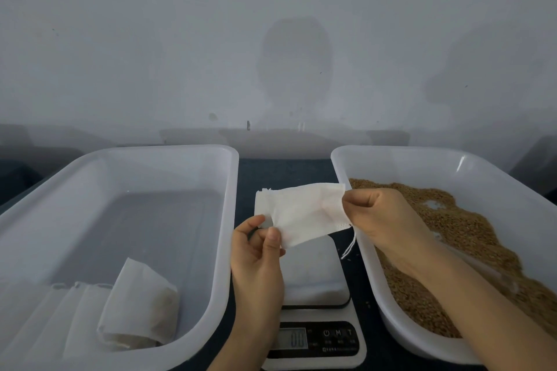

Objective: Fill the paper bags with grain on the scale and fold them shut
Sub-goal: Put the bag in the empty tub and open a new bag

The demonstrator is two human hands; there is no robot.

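Both hands are above the scale [313,274]: left hand [256,259] pinches the lower corner of the empty paper bag [304,214], right hand [382,217] pinches its right edge. Best to tease the mouth wide before scooping grain [467,229] from the right tub [391,151].

Dark blue tabletop [280,172], translucent white plastic tub [135,220] on the tabletop's left side, matching tub [407,164] on its right side, pale grey wall [150,39] behind it, softly shadowed.
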